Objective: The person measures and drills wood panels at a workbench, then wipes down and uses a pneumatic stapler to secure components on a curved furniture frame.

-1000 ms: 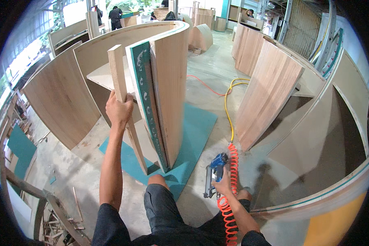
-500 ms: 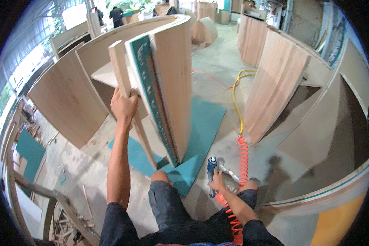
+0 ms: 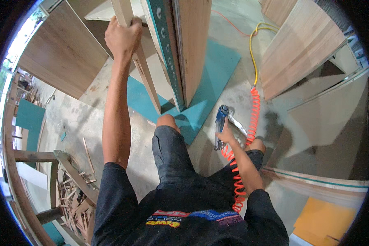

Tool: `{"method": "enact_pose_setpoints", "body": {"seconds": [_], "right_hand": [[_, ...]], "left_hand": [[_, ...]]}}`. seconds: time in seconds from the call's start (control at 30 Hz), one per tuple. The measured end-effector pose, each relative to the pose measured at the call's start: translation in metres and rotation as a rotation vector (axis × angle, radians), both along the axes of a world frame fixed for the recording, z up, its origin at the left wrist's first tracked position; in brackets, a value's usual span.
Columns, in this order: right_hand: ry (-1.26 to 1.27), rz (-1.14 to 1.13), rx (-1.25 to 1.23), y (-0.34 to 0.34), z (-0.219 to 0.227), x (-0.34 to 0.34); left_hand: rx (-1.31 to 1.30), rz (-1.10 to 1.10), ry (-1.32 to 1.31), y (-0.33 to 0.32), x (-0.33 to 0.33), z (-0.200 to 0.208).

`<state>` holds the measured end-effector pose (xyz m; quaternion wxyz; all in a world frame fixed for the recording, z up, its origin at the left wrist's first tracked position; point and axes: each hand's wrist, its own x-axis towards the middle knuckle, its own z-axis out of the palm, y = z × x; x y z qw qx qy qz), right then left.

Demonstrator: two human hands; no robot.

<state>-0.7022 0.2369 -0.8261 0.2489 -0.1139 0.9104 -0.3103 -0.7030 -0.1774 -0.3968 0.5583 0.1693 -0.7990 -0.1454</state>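
My left hand (image 3: 123,39) is closed round a long wooden strip (image 3: 146,80) that stands upright, its lower end at the teal board (image 3: 215,78) on the floor. Just right of it rises a curved wooden panel (image 3: 196,45), whose teal edge strip (image 3: 163,35) carries a row of pale glue-like dabs. My right hand (image 3: 226,134) grips a blue and silver air nail gun (image 3: 221,118) in front of my right knee, apart from the panel. An orange coiled air hose (image 3: 254,112) hangs beside that hand and runs into a yellow hose (image 3: 253,61).
Another curved wooden panel (image 3: 63,49) stands at the left, and a wood-faced unit (image 3: 301,45) at the right. Scrap wood (image 3: 76,205) lies by a timber frame (image 3: 35,156) at the lower left. An orange-yellow sheet (image 3: 320,219) is at the lower right.
The view has tipped downward, so the panels sit higher in the picture and more of my shirt shows. Both hands keep their holds on the strip and the nail gun.
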Motion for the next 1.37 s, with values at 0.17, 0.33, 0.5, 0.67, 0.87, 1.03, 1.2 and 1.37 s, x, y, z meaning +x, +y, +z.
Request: {"method": "enact_pose_setpoints", "body": {"seconds": [0.17,0.33,0.5,0.67,0.87,1.03,1.2,1.37], "right_hand": [[-0.220,-0.203,-0.528,-0.001,-0.023,0.008],[-0.309,-0.325,-0.262,-0.014,-0.013,0.000],[-0.101,0.019,0.050,-0.035,0.052,-0.049],[0.391,0.312,0.304,-0.049,0.117,-0.118],[0.068,0.072,-0.050,-0.066,0.187,-0.186],[0.450,0.273,0.351,-0.043,0.175,-0.218],[0.578,0.400,0.634,0.016,0.101,-0.238],[0.996,0.235,0.179,0.002,0.026,-0.253]], "left_hand": [[-0.068,-0.002,-0.031,-0.015,0.004,-0.009],[-0.042,-0.009,0.047,0.004,-0.002,-0.001],[0.012,0.008,0.051,0.008,-0.002,0.004],[-0.007,-0.008,0.088,0.006,-0.006,0.005],[-0.036,0.046,-0.039,-0.004,-0.008,-0.009],[-0.061,0.072,-0.017,-0.003,-0.009,-0.008],[-0.183,-0.007,0.079,0.001,-0.020,-0.008],[-0.130,-0.104,0.103,0.000,-0.020,-0.002]]}}
